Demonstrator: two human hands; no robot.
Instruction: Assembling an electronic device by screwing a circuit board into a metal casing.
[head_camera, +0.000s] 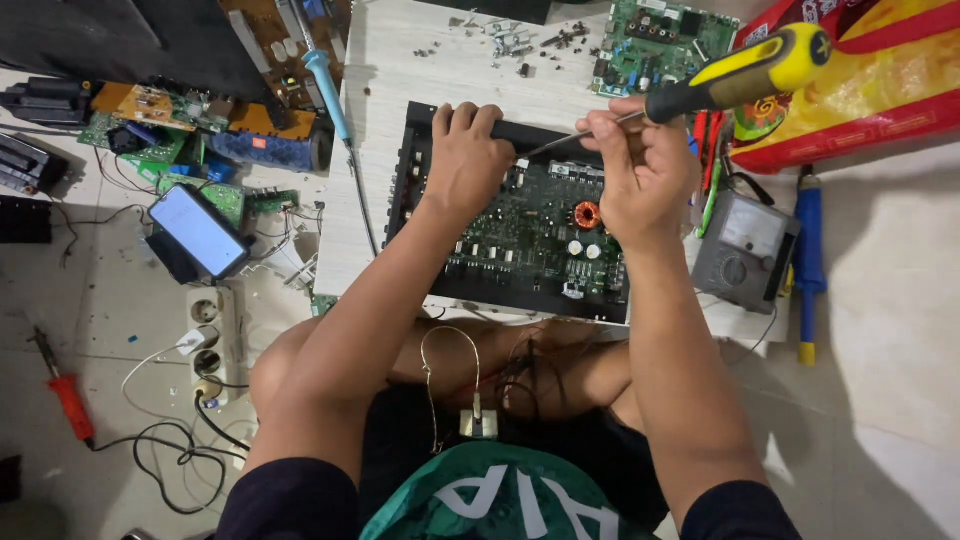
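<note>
A black chassis holding a dark green circuit board (530, 235) lies on a low white table (385, 70) in front of me. My left hand (465, 160) grips the chassis's far rim at its left end. My right hand (645, 170) is closed around a screwdriver with a yellow and black handle (745, 70). Its metal shaft slants down to the left, and the tip rests near the board's far edge, beside my left hand. A copper coil (587, 214) and white capacitors show on the board next to my right hand.
A grey analogue meter (745, 245) and a blue-handled tool (808, 250) lie right of the chassis. A second green board (655, 40) and loose screws (520, 40) sit at the table's far side. On the floor to the left are a phone (198, 230), power strip (207, 335) and red tool (68, 395).
</note>
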